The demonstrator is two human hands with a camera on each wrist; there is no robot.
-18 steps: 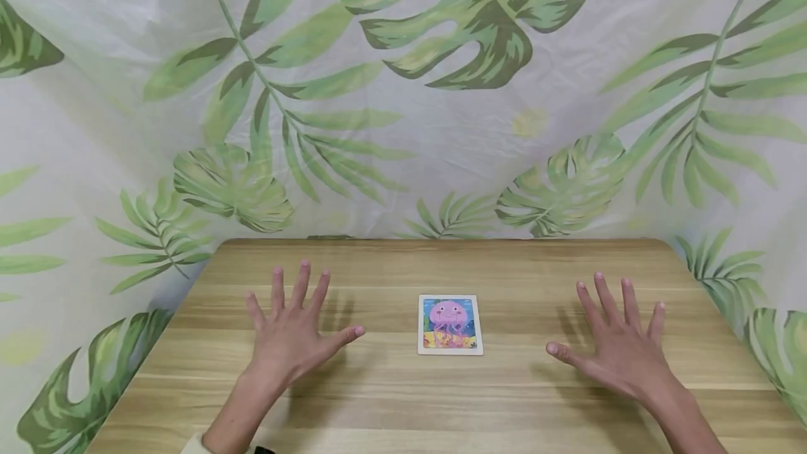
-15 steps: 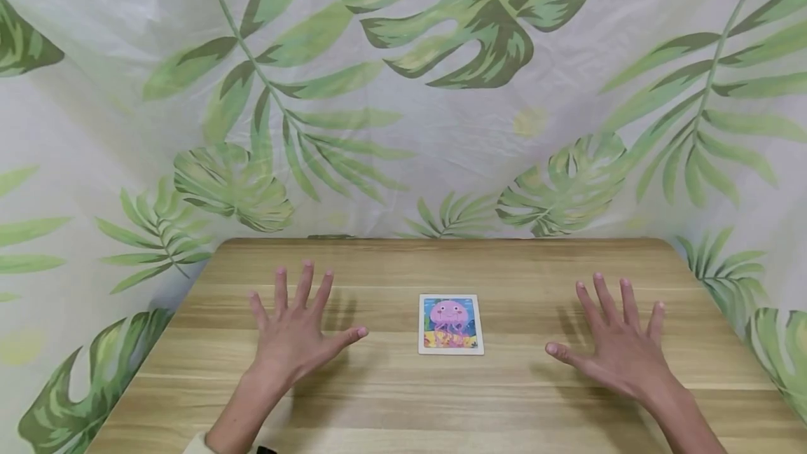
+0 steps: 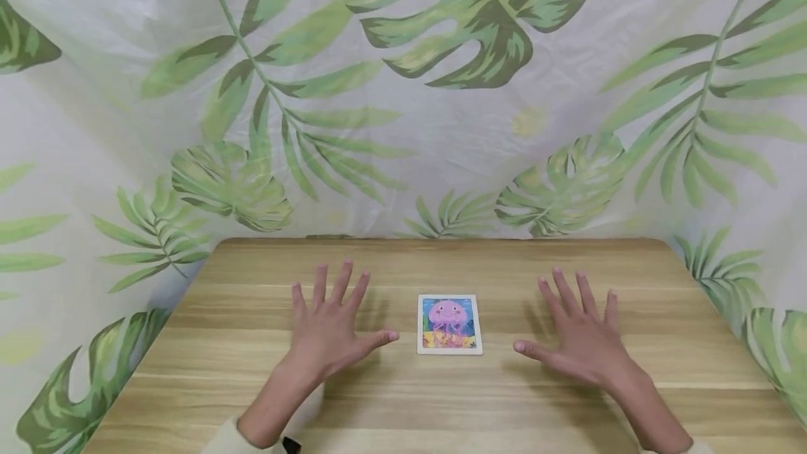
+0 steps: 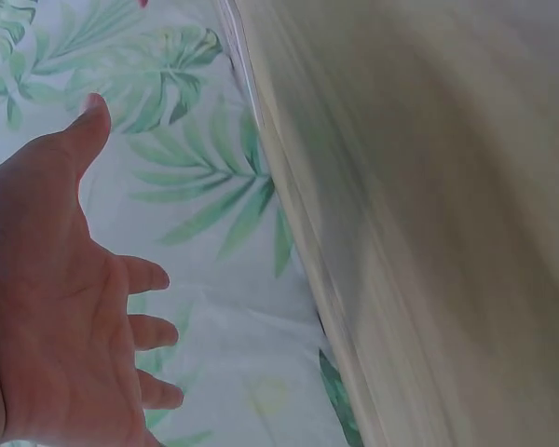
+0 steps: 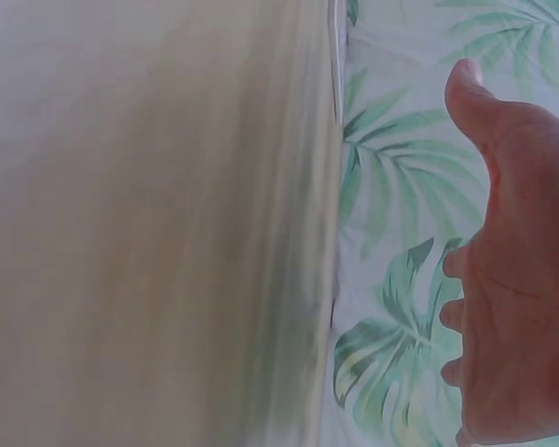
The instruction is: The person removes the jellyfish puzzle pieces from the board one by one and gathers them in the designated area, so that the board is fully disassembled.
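Two bare hands flank a small picture card (image 3: 450, 324) on a wood-grained bench (image 3: 403, 405), as seen from the head view. The card lies flat near the middle of the visible bench top, within a white border; its printed scene shows a pink, smiling jellyfish against blue water above a yellow seabed, with the jellyfish's bell toward the far edge of the bench and its tentacles toward the person.

The left hand (image 3: 324, 335) is spread, its fingers straight and pointing toward the far edge; its thumb extends inward, the tip near the card's left border yet apart from it. The right hand (image 3: 586, 342) mirrors this posture, fingers fanned and thumb directed at the card, its tip slightly farther from the border than the left thumb is. Shadows of both hands fall on the bench beside them. Each wrist view shows a palm with the thumb extended and the fingertips partly visible, next to the edge of the bench.

Pale sleeves (image 3: 241, 438) appear at the lower margin, with a small black object (image 3: 291, 445) beside the left one, too little exposed to identify. Behind the bench hangs a whitish cloth (image 3: 454, 125) printed with green leaves.
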